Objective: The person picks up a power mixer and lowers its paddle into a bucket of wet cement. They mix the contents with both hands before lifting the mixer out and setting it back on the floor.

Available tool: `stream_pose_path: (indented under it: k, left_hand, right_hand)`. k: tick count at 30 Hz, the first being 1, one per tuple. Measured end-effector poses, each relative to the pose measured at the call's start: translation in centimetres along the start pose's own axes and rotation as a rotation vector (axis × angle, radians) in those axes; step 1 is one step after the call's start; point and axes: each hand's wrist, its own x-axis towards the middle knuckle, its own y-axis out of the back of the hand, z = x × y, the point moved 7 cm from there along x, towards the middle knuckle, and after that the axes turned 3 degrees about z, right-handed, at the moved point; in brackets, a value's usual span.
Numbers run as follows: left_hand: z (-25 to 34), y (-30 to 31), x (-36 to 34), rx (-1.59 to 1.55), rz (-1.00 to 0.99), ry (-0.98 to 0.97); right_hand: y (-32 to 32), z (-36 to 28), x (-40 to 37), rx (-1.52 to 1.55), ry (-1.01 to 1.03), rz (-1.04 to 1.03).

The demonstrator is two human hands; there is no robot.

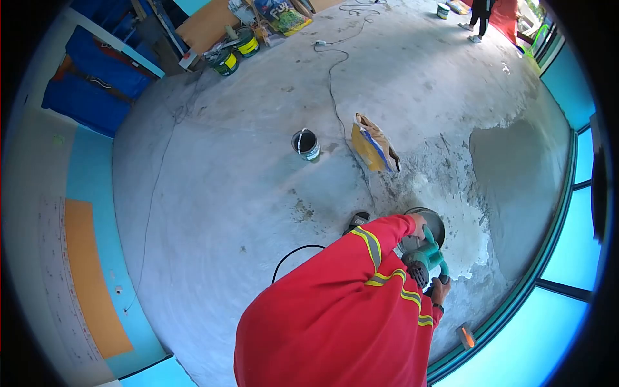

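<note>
My left hand [419, 227] is wrapped round one handle of a green hand-held power mixer [422, 257]. Lower down, my right hand [440, 291] grips the mixer's other handle. Both arms are in red sleeves with reflective stripes. Under the tool is a round dark bucket [436, 221], partly hidden by the mixer and my left arm. The mixer's lower end and the bucket's contents cannot be made out. A dark shoe [359, 220] shows beside my left sleeve.
A yellow-brown bag [371, 147] and a black pail [306, 145] stand ahead. An orange-handled tool [465, 337] lies near the window frame. Wet grey screed [516, 174] covers floor at right. A cable [332, 84] crosses the floor. Another person [480, 16] stands far off.
</note>
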Motion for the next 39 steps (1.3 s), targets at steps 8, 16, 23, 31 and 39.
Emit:
stream_pose_path:
  k: [8,16,23,31,39]
  left_hand:
    - [-0.1,-0.6,0.9,-0.026,-0.003,-0.047]
    - [-3.4,-2.5,3.9,0.040,0.051,-0.064]
    - [-3.7,-2.4,3.1,-0.164,0.011,-0.060]
    - [-2.5,-1.7,0.9,-0.256,-0.001,-0.011]
    - [-2.1,-1.4,1.1,-0.196,0.003,-0.043]
  right_hand:
    - [0.5,0.9,1.0,-0.050,0.019,0.019]
    - [1.2,4.4,1.8,-0.105,-0.017,0.097]
    - [1.2,0.1,0.6,-0.203,0.009,0.113]
    - [1.2,-0.1,0.5,-0.229,-0.020,0.099]
    - [0.9,-0.1,0.2,-0.203,0.002,0.091]
